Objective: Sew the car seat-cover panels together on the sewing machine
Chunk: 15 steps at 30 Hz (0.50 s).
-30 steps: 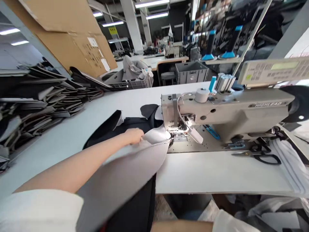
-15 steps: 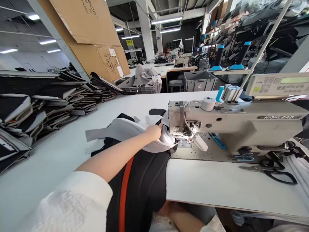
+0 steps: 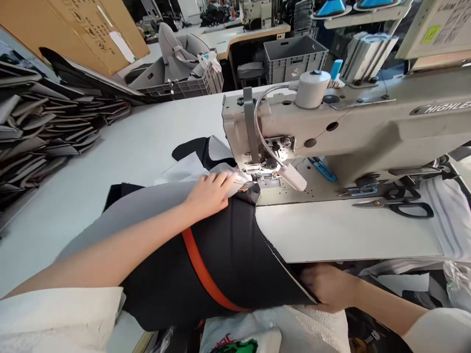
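Note:
A black fabric panel [image 3: 235, 245] with an orange stripe [image 3: 206, 279] drapes over the table's front edge. Grey fabric [image 3: 147, 201] lies along its far side, and the two meet at the sewing machine's presser foot [image 3: 254, 177]. My left hand [image 3: 211, 193] is closed on the grey fabric just left of the foot, fingers bent over the cloth. Below the tabletop edge, my right hand [image 3: 329, 287] grips the right edge of the black panel; its fingertips are partly hidden. Black and light fabric flaps [image 3: 195, 147] stick out behind the stitching spot.
The sewing machine [image 3: 353, 122] fills the right side. Black-handled scissors [image 3: 408, 208] and blue thread snips [image 3: 322, 168] lie near it. Stacked dark panels [image 3: 47, 132] line the left. Grey crates [image 3: 294, 59] and a cardboard box [image 3: 73, 29] stand behind the white table [image 3: 162, 120].
The view has tilted down and come closer. My left hand now lies over the grey fabric nearer the front. My right hand has moved right, drawing the panel's edge outward.

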### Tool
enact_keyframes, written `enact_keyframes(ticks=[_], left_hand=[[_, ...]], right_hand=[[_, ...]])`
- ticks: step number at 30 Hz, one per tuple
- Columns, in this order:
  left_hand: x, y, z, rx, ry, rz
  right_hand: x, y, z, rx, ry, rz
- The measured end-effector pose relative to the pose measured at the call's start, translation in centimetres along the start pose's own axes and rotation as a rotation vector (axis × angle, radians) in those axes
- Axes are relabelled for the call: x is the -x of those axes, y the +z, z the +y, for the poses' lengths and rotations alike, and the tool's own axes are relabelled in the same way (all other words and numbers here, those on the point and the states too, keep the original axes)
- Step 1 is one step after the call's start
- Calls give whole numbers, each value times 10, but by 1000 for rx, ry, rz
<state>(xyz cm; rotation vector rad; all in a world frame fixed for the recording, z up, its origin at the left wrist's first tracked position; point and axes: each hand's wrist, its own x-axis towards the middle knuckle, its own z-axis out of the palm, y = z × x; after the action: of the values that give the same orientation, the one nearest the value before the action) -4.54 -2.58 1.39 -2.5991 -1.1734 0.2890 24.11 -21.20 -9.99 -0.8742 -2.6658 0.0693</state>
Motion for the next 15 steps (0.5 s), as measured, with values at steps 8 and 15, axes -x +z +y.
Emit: enact_keyframes(ticks=[8,15], left_hand=[[-28,-18,-24,125,-14,-141],[-44,-29,-23,125,-77,-218]], right_hand=[[-84,-47,44,-135,-63,245],[-178,0,69,75,44,95]])
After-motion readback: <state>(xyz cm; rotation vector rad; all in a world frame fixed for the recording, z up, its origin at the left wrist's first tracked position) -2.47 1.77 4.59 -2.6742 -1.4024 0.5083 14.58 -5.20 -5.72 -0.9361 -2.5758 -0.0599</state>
